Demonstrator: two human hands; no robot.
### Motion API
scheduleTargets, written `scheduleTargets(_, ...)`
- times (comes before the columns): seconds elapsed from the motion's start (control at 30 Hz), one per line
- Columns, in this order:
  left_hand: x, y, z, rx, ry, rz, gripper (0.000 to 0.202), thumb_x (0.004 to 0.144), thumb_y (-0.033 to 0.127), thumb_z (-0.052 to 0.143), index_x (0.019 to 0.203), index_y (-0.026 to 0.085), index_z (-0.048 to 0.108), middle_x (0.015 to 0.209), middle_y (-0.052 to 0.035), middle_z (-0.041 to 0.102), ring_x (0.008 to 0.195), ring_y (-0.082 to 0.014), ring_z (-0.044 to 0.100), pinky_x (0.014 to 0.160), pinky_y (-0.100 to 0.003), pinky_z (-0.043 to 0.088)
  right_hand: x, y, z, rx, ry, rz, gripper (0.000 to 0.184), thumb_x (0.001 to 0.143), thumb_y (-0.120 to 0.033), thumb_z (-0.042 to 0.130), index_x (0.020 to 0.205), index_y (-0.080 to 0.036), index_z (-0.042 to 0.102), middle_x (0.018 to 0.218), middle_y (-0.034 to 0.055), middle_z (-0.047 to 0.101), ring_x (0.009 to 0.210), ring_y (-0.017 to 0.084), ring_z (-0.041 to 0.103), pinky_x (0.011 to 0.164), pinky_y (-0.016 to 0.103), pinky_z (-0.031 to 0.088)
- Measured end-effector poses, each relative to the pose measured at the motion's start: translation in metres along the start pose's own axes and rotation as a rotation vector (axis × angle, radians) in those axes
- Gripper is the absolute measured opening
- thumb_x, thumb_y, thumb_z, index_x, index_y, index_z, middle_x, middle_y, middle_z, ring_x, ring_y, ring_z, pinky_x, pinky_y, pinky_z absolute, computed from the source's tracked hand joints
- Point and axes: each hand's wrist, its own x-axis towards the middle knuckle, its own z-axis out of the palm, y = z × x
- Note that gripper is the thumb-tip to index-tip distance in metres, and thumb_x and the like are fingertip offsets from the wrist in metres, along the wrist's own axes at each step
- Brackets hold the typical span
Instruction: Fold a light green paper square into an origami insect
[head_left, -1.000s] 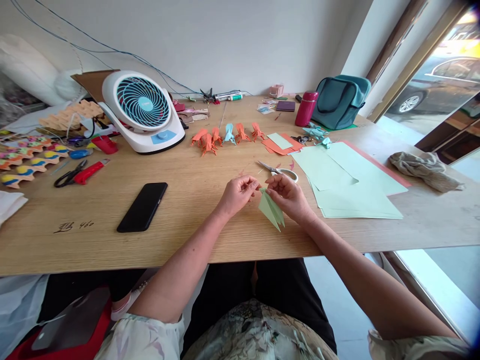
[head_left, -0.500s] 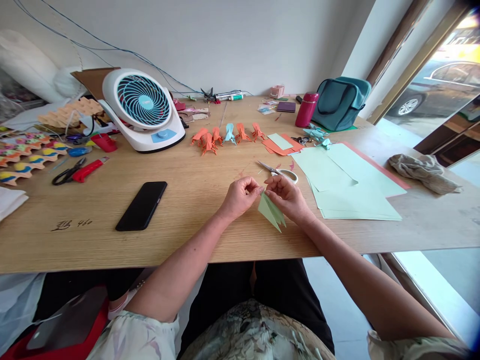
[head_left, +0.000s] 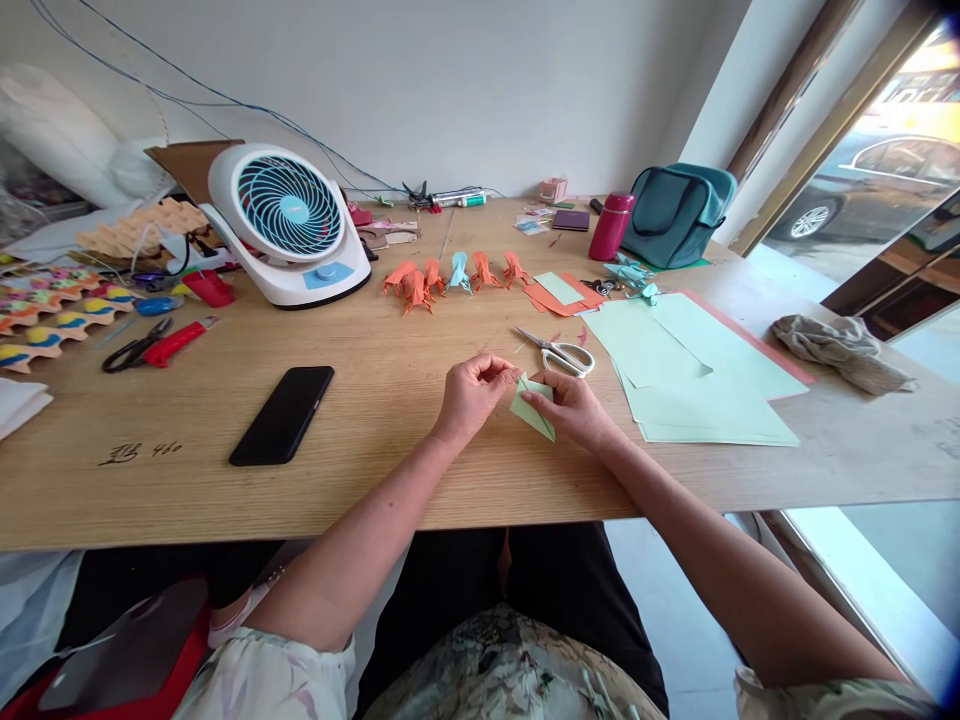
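Note:
Between my two hands is a small folded piece of pale green paper (head_left: 532, 416), held above the table near its front edge. My left hand (head_left: 478, 395) pinches its upper tip between thumb and fingertips. My right hand (head_left: 568, 405) grips the right side, thumb lying across the front and the fingers behind, hidden by the paper. Just beyond my right hand lie white-handled scissors (head_left: 564, 356), blades pointing to the back left. Large pale green sheets (head_left: 705, 400) are spread to the right. Farther back stand several orange folded-paper figures (head_left: 484, 270) and a light blue one (head_left: 459, 272).
A black phone (head_left: 283, 415) lies left of my hands. A white fan (head_left: 289, 225) stands behind it, with a red-handled tool (head_left: 176, 342) to its left. At the back right are a pink bottle (head_left: 611, 227) and a teal bag (head_left: 679, 215). A crumpled cloth (head_left: 844, 352) lies far right.
The folded paper has turned, so a flatter face shows instead of its spread lower points. My right hand has moved down along it, thumb now across the front. My left hand keeps its pinch.

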Motion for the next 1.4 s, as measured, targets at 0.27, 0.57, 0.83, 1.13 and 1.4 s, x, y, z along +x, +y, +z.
scheduleTargets(0.27, 0.001, 0.002, -0.001, -0.004, -0.036, 0.008, 0.029, 0.089, 0.044, 0.064, 0.077, 0.018, 0.069, 0.069, -0.0002, 0.067, 0.058, -0.0111, 0.055, 0.056, -0.023, 0.043, -0.001, -0.001, 0.000, -0.005, -0.014, -0.002, 0.040, 0.084, -0.059, 0.066, 0.084, -0.019, 0.063, 0.066, -0.0010, 0.052, 0.059, 0.013, 0.045, 0.052, 0.027, 0.035)
scheduleTargets(0.57, -0.004, 0.000, 0.005, 0.082, 0.032, 0.093, 0.027, 0.086, 0.034, 0.067, 0.065, 0.019, 0.058, 0.064, 0.0012, 0.059, 0.060, -0.0116, 0.051, 0.058, -0.024, 0.042, -0.005, -0.006, 0.002, -0.037, -0.021, -0.027, 0.034, 0.086, -0.052, 0.066, 0.081, -0.019, 0.062, 0.066, -0.0021, 0.051, 0.060, 0.012, 0.042, 0.054, 0.026, 0.033)
scheduleTargets(0.83, -0.005, 0.003, 0.003, 0.060, 0.003, 0.080, 0.027, 0.094, 0.039, 0.057, 0.080, 0.019, 0.069, 0.077, -0.0020, 0.069, 0.062, -0.0116, 0.056, 0.057, -0.023, 0.044, -0.001, -0.003, 0.001, -0.011, 0.009, -0.001, 0.039, 0.083, -0.059, 0.068, 0.082, -0.020, 0.061, 0.067, -0.0013, 0.052, 0.060, 0.013, 0.045, 0.052, 0.027, 0.035)
scheduleTargets(1.13, -0.006, 0.003, 0.005, 0.114, 0.032, 0.113, 0.024, 0.090, 0.033, 0.060, 0.069, 0.020, 0.058, 0.066, 0.0012, 0.059, 0.061, -0.0117, 0.052, 0.056, -0.023, 0.041, 0.000, -0.001, 0.000, 0.029, -0.001, -0.003, 0.046, 0.081, -0.067, 0.068, 0.082, -0.021, 0.061, 0.067, -0.0010, 0.052, 0.060, 0.014, 0.045, 0.052, 0.027, 0.036)
scheduleTargets(1.4, -0.011, 0.004, 0.008, 0.171, 0.087, 0.144, 0.024, 0.089, 0.027, 0.059, 0.067, 0.021, 0.051, 0.067, 0.0018, 0.053, 0.062, -0.0118, 0.048, 0.061, -0.024, 0.041, 0.001, 0.005, 0.002, 0.038, -0.031, -0.033, 0.047, 0.083, -0.067, 0.067, 0.083, -0.020, 0.062, 0.068, -0.0018, 0.051, 0.061, 0.013, 0.043, 0.053, 0.026, 0.035)
